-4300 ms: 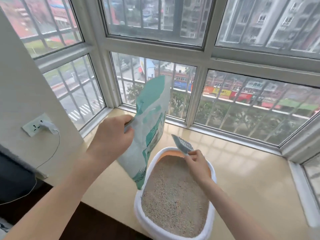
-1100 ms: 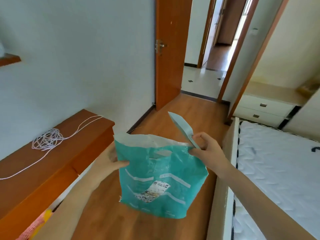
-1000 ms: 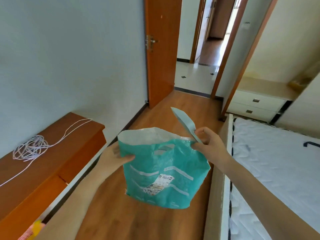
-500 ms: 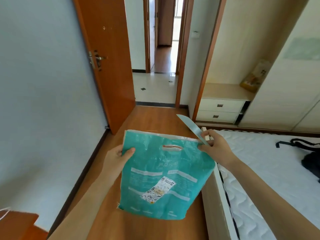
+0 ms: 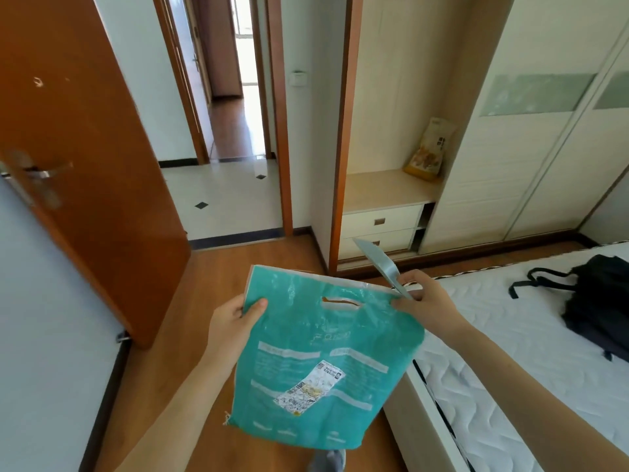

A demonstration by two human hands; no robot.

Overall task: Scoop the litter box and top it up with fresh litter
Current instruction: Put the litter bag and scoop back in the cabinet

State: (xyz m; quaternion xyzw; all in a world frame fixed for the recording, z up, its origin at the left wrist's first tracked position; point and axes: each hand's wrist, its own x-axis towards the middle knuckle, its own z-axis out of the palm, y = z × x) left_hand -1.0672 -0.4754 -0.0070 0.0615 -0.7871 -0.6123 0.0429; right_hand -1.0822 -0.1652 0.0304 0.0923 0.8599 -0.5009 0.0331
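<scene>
A person holds a teal litter bag (image 5: 316,359) up in front of them with both hands, above a wooden floor (image 5: 218,267) and just left of a bed (image 5: 510,352). The left hand (image 5: 235,321) grips the bag's upper left corner, thumb laid across the front face and the fingers hidden behind it. The right hand (image 5: 425,308) pinches the bag's upper right corner and, in the same grip, holds the handle of a pale grey-blue litter scoop (image 5: 379,264), whose blade points up and to the left, away from the bag. The bag hangs flat and slack, with a cut-out carrying slot (image 5: 340,303) near its top edge. Faint pale lettering sits under the slot, too blurred to read, and below it lie 2 columns of white text blocks, also illegible. A white sticker (image 5: 311,388) with dense black print and what looks like a QR code in its upper corner is stuck slantwise on the lower half; none of its words can be made out. An orange-brown door (image 5: 85,148) stands open on the left, with a metal lever handle (image 5: 44,173). Ahead, a doorway opens onto a white tiled floor (image 5: 231,195) with small dark diamond insets. To the right is a cream wardrobe (image 5: 531,137) with 2 drawers (image 5: 381,229) beneath an open niche, where a yellow printed pouch (image 5: 430,148) leans upright; its writing is too small to read. A black backpack (image 5: 599,301) lies on the white quilted mattress.
</scene>
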